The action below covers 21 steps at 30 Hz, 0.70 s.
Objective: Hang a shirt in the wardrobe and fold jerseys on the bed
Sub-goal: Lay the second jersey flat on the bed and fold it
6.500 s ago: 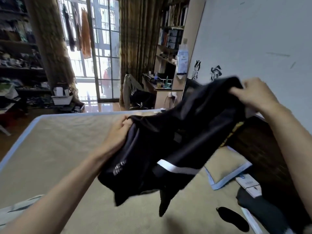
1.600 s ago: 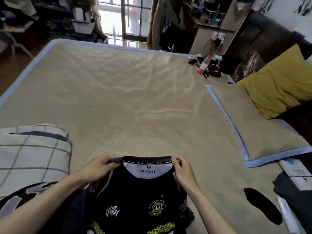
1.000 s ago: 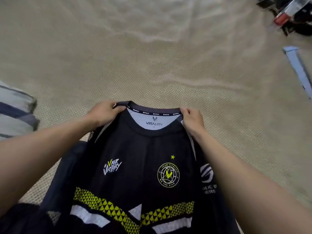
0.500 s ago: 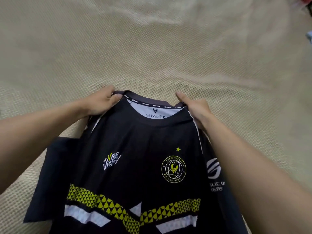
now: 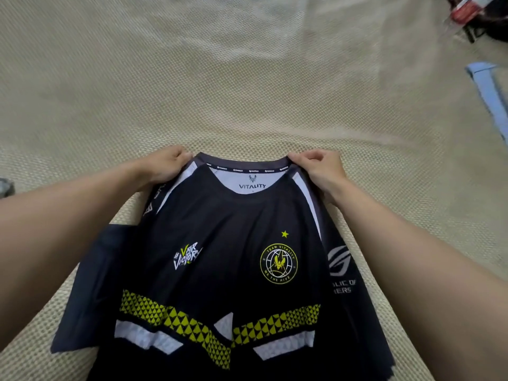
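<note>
A black jersey (image 5: pixel 228 259) with yellow triangle bands, white stripes and a round yellow crest lies front side up on the beige woven bed mat (image 5: pixel 247 92). Its collar points away from me. My left hand (image 5: pixel 162 166) pinches the left shoulder beside the collar. At the right shoulder, my right hand (image 5: pixel 320 167) pinches the cloth next to the collar. Both sleeves spread out to the sides. The hem runs out of the bottom of the view.
A light blue fabric border (image 5: pixel 489 94) of a pillow mat lies at the right edge. A bottle with a red label (image 5: pixel 464 15) and dark items sit at the top right corner. A bit of grey cloth (image 5: pixel 5 185) shows at the left edge.
Both hands have pulled the shoulders a little apart, so the collar lies wider and the jersey flatter on the mat. The left sleeve is spread further out.
</note>
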Tool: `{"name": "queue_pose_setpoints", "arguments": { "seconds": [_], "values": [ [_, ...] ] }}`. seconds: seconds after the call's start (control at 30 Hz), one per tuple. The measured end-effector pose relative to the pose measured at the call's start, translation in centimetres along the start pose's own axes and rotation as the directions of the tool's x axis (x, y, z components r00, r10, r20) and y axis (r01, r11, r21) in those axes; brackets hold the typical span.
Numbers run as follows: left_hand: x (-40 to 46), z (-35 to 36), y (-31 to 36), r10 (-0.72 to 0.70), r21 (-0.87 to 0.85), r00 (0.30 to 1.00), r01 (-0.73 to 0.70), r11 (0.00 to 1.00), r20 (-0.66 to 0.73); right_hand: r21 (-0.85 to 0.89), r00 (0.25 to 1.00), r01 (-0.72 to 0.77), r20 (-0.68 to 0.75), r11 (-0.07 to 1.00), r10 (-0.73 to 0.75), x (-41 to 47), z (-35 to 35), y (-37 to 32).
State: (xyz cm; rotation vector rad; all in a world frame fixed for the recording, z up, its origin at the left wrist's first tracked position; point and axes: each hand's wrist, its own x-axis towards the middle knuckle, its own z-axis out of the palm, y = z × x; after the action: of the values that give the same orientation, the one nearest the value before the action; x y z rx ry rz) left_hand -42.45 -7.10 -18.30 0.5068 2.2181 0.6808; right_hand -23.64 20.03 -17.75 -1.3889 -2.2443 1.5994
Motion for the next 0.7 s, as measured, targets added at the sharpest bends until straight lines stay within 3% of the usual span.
{"name": "queue_pose_setpoints", "arguments": {
  "seconds": [0.1, 0.17, 0.2, 0.27, 0.33, 0.37, 0.4, 0.47, 0.53, 0.63, 0.7],
  "values": [
    [-0.3, 0.7, 0.4, -0.009, 0.012, 0.992, 0.01, 1.0, -0.123, -0.15, 0.992, -0.013, 0.123, 0.989, 0.031, -2.1, -1.6, 0.7],
    [-0.4, 1.2, 0.8, 0.013, 0.089, 0.972, 0.008, 0.996, -0.236, -0.251, 0.951, -0.051, 0.283, 0.967, 0.124, -4.0, -3.7, 1.7],
    [-0.6, 1.5, 1.0, 0.052, 0.178, 0.951, 0.003, 0.984, -0.304, -0.294, 0.902, -0.101, 0.377, 0.95, 0.213, -4.6, -5.1, 2.6],
    [-1.7, 2.5, 1.7, 0.179, 0.396, 0.887, 0.005, 0.918, -0.426, -0.422, 0.727, -0.197, 0.543, 0.885, 0.421, -6.3, -7.8, 4.3],
    [-3.3, 3.8, 2.8, 0.305, 0.553, 0.821, 0.014, 0.833, -0.482, -0.598, 0.558, -0.189, 0.588, 0.779, 0.586, -7.9, -10.3, 5.9],
    [-4.1, 4.7, 3.4, 0.391, 0.625, 0.789, -0.013, 0.781, -0.473, -0.652, 0.534, -0.172, 0.568, 0.739, 0.626, -8.9, -11.4, 6.8],
    [-5.1, 5.7, 4.3, 0.492, 0.687, 0.765, -0.089, 0.721, -0.417, -0.653, 0.549, -0.171, 0.559, 0.738, 0.622, -9.8, -12.4, 7.7],
    [-6.5, 8.3, 6.1, 0.627, 0.721, 0.748, -0.31, 0.619, -0.217, -0.529, 0.658, -0.192, 0.556, 0.827, 0.508, -11.7, -14.1, 9.2],
    [-7.0, 11.4, 8.5, 0.586, 0.649, 0.806, -0.4, 0.648, -0.088, -0.348, 0.805, -0.198, 0.475, 0.916, 0.355, -13.3, -15.1, 10.4],
    [-6.0, 14.8, 12.2, 0.303, 0.405, 0.942, -0.223, 0.887, -0.145, -0.189, 0.941, -0.272, 0.155, 0.944, 0.302, -15.2, -15.9, 12.2],
    [-4.5, 15.2, 14.1, 0.103, 0.219, 0.979, -0.063, 0.974, -0.178, -0.453, 0.942, -0.285, 0.034, 0.845, 0.335, -16.9, -16.5, 13.4]
  ]
}}
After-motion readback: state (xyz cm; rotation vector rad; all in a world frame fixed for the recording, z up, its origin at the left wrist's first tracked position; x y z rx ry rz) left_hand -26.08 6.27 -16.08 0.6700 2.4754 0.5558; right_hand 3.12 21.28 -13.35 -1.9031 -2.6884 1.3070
